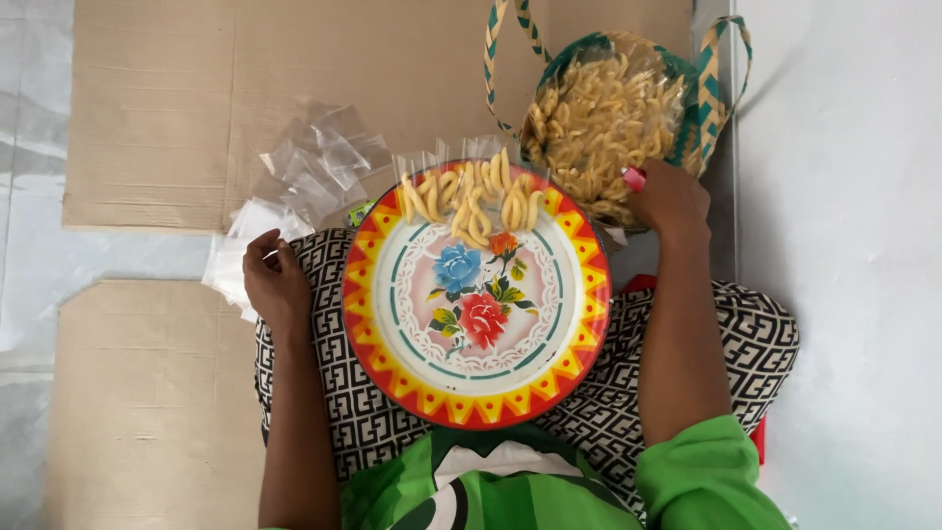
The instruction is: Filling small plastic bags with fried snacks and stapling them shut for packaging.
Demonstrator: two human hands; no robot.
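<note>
Now, beside the flowered tray [579, 324], the right hand [669, 201] dips curled into the snack bag [599, 118], contents of its grip hidden; the left hand [275, 280] pinches clear packets [235, 250]. Filling seems underway.

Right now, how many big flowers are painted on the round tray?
3 on the round tray: a blue flower left of centre, a red flower below it, and a small orange flower near the snack sticks.

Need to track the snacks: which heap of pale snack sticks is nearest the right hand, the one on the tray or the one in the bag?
The bagged heap in the woven basket; the right hand rests at it.
</note>
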